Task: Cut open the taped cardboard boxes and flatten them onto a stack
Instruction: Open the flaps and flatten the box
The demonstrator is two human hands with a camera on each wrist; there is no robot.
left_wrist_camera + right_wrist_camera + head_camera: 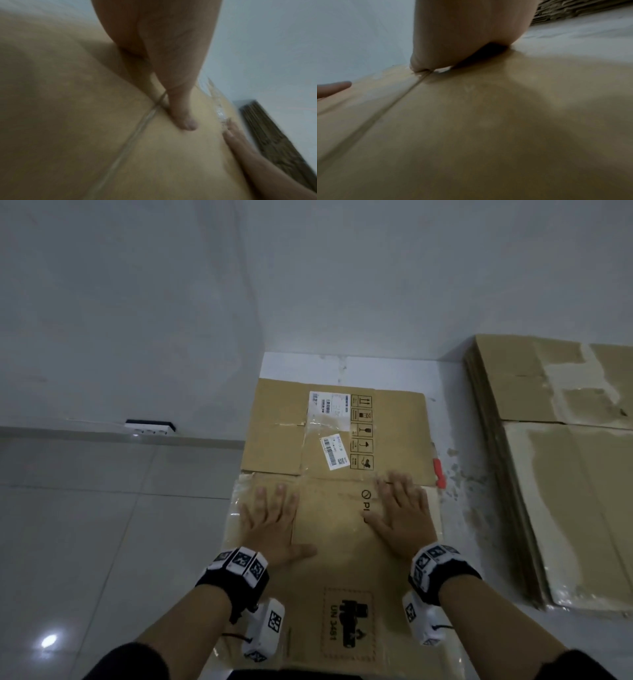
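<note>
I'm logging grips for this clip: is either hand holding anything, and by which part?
Nothing is held. The left hand and right hand press flat, fingers straight, on the flattened box.

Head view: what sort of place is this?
Probably a bare indoor room used for packing or storage: a tiled floor, plain pale walls, and a stack of flattened cardboard beside the flattened box.
</note>
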